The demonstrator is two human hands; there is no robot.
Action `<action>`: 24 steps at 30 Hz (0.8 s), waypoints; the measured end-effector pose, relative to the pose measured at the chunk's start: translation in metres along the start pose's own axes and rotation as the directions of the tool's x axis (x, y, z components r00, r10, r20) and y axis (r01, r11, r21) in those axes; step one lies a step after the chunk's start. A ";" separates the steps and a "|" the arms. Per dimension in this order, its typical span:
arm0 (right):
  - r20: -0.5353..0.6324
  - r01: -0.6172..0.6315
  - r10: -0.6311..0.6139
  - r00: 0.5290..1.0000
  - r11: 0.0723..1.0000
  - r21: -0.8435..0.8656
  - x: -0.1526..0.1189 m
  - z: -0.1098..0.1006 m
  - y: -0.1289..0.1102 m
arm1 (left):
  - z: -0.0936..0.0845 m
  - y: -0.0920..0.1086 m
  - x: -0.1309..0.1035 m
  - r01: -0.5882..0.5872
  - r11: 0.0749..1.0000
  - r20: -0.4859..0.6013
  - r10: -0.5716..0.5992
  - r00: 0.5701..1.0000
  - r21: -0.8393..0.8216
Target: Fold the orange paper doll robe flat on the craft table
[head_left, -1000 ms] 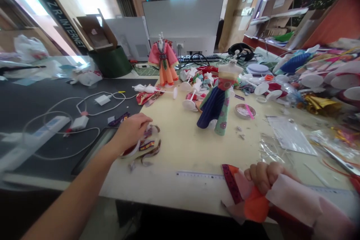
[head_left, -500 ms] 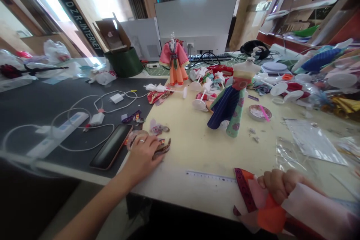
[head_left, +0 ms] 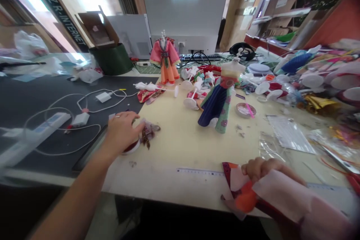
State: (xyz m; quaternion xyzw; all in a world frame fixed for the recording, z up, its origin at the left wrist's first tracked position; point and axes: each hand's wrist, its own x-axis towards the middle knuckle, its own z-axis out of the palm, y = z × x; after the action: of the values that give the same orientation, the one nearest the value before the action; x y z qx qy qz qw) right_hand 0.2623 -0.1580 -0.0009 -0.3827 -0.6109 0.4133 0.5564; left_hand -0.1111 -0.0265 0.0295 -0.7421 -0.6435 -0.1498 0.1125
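The right hand [head_left: 263,168] is at the near right of the table [head_left: 180,144], its fingers curled shut around a folded piece of fabric [head_left: 247,197] in pale pink and orange with a dark red patterned border. The fabric is at the near edge of the table and covers part of a ruler [head_left: 197,172], whose marked end shows to the left of it. The left hand [head_left: 122,131] is at the left, above a small pile of patterned scraps [head_left: 150,129], with its fingers bent downward and its thumb spread toward the pile; whether it grips any of them cannot be told. Partly under that hand is a round item with a white rim [head_left: 132,147], and a dark phone [head_left: 91,152] lies just left of the forearm. Between the hands and farther off stands a dress form in a blue and green skirt [head_left: 216,107], with a shallow dish [head_left: 245,110] holding a pink stick [head_left: 249,110] to its right. Farther back, left of the skirt, stands a pink and orange gown [head_left: 165,60] on a form, in front of a monitor [head_left: 185,17].
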 end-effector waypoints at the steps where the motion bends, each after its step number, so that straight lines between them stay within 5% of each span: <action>1: 0.014 0.004 -0.004 1.000 1.000 0.027 0.001 0.003 -0.006 | -0.001 -0.001 0.000 0.012 1.000 0.015 -0.012 1.000 -0.004; 12: -0.048 -0.052 0.050 0.998 0.998 -0.047 -0.001 0.035 -0.023 | 0.001 -0.007 0.002 -0.112 0.985 0.103 0.125 0.987 -0.128; 17: -0.112 0.043 -0.068 0.991 0.977 -0.211 0.009 0.045 -0.028 | -0.024 0.033 -0.017 -0.058 0.971 0.040 0.069 0.997 -0.232; 19: -0.103 0.114 -0.158 0.982 0.933 -0.341 0.017 0.050 -0.029 | -0.032 0.063 -0.037 -0.044 0.857 0.154 0.142 0.978 -0.513; 21: -0.103 0.160 -0.230 0.968 0.877 -0.453 0.025 0.056 -0.029 | -0.035 0.094 -0.058 0.030 0.634 0.270 0.286 0.920 -0.773; 24: -0.064 0.227 -0.309 0.949 0.809 -0.542 0.032 0.065 -0.028 | -0.029 0.131 -0.078 0.230 0.298 0.337 0.382 0.861 -0.926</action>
State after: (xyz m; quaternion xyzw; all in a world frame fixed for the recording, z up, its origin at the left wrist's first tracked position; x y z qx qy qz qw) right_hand 0.1944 -0.1441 0.0344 -0.4602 -0.7055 0.1166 0.5263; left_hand 0.0066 -0.1281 0.0312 -0.7034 -0.3947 -0.2963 -0.5115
